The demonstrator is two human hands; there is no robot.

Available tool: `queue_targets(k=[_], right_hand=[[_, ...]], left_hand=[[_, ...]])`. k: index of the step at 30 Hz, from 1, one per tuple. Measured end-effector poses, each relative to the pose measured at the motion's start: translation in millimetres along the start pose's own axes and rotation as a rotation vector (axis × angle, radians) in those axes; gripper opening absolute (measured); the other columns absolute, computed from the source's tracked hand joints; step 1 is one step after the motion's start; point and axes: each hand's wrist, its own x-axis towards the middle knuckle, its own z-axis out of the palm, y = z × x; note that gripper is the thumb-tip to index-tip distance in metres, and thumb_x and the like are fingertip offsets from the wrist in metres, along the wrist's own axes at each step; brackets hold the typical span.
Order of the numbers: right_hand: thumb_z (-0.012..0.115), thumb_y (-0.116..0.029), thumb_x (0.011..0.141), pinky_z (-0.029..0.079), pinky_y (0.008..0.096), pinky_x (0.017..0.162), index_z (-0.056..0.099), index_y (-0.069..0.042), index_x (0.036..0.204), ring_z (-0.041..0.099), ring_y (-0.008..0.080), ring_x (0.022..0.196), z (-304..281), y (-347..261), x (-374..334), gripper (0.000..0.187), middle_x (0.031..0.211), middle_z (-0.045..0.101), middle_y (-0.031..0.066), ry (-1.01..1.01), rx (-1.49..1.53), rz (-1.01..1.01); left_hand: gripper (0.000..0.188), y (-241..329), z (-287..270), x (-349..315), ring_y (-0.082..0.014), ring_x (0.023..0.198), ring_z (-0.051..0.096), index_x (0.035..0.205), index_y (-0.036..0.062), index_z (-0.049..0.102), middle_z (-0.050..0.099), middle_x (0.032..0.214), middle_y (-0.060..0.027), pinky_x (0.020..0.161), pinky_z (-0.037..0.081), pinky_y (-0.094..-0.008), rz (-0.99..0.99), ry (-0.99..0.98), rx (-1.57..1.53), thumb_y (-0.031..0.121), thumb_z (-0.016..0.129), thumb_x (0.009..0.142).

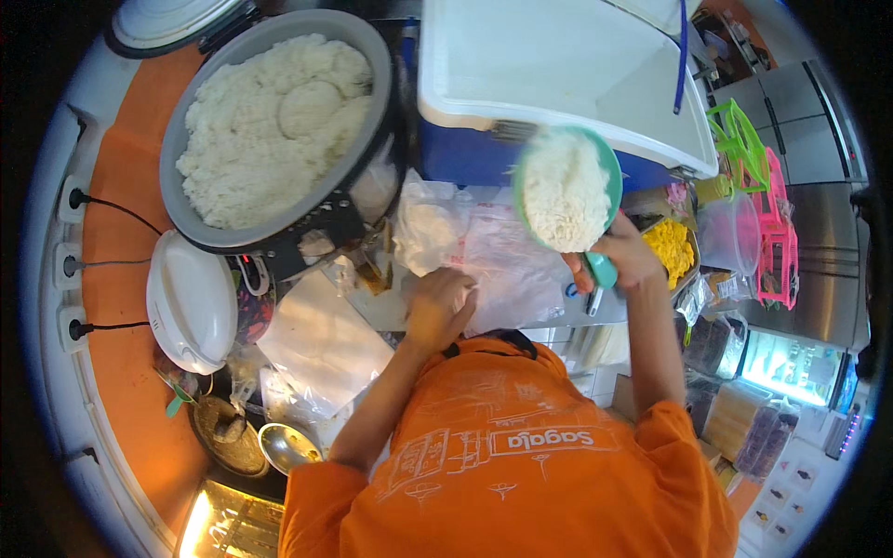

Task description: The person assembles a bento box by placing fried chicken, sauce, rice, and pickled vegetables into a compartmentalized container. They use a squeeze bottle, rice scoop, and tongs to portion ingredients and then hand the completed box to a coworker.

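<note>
My right hand [619, 256] grips the handle of a green scoop [602, 271]. Its round bowl is heaped with white rice [566, 191] and hangs in front of the blue-and-white cooler box. My left hand [441, 309] has curled fingers, with thumb and forefinger pinched on the edge of a clear plastic bag [507, 256] lying on the counter. Up at the left, a large rice cooker [172, 200] stands uncovered, full of cooked rice [279, 130] with a round mark pressed in its surface.
The open cooler box [558, 93] takes up the far side. Right of my right hand sits a container of yellow food [670, 249] near pink and green plastic baskets [777, 228]. On the left are a white lidded appliance [193, 302], plugged cords, brown paper sheets [321, 349] and a metal bowl [288, 448].
</note>
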Motion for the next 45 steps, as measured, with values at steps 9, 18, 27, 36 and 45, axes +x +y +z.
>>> queue_targets(k=[9,18,27,36,45], right_hand=[[0.059,-0.028,0.099,0.029,0.0197,0.037,0.047,-0.014,0.107,0.038,0.0047,0.044,-84.9,226.2,-73.0,0.020,0.073,0.049,0.0004,0.227,0.724,0.216],[0.059,-0.018,0.100,0.041,0.0241,0.050,0.040,-0.019,0.143,0.048,0.0087,0.060,-80.8,281.9,-51.8,0.047,0.076,0.049,0.0000,0.365,0.430,0.311],[0.058,-0.004,0.086,0.055,0.0397,0.057,0.033,-0.030,0.154,0.064,0.0281,0.074,-94.4,272.2,-57.9,0.077,0.095,0.059,0.0126,0.207,-1.620,-0.268],[0.060,-0.001,0.081,0.055,0.0401,0.059,0.033,-0.033,0.154,0.064,0.0296,0.075,-97.6,261.4,-59.7,0.084,0.093,0.057,0.0113,0.254,-1.584,-0.325],[0.063,-0.013,0.092,0.050,0.0446,0.069,0.034,-0.031,0.154,0.062,0.0310,0.088,-153.1,241.3,-32.1,0.071,0.103,0.058,0.0138,0.736,-1.532,-0.136]], left_hand=[[0.116,-55.5,119.8,5.8,-0.0328,0.153,0.005,0.155,0.0105,0.028,0.015,0.164,-0.0112,0.123,0.006,-0.0510,-0.065,-0.507,0.489,0.065,0.077,0.066],[0.143,-49.6,114.6,9.6,-0.0315,0.152,0.011,0.155,-0.0028,0.010,0.015,0.164,-0.0152,0.123,0.008,-0.0487,-0.172,-0.418,0.440,0.064,0.085,0.053],[0.149,-55.2,110.2,-1.4,-0.0289,0.152,0.012,0.157,0.0004,0.002,0.017,0.163,-0.0158,0.124,0.009,-0.0481,-0.077,-0.312,0.423,0.063,0.086,0.050],[0.139,-54.8,94.6,-24.3,-0.0371,0.148,0.023,0.154,-0.0038,0.014,0.026,0.158,-0.0213,0.122,0.014,-0.0518,-0.106,-0.256,0.522,0.061,0.087,0.053],[0.041,-40.2,94.0,-66.5,-0.0302,0.134,0.045,0.107,0.0077,0.067,0.056,0.131,-0.0110,0.116,0.032,-0.0514,0.189,-0.336,0.370,0.033,0.080,0.077]])
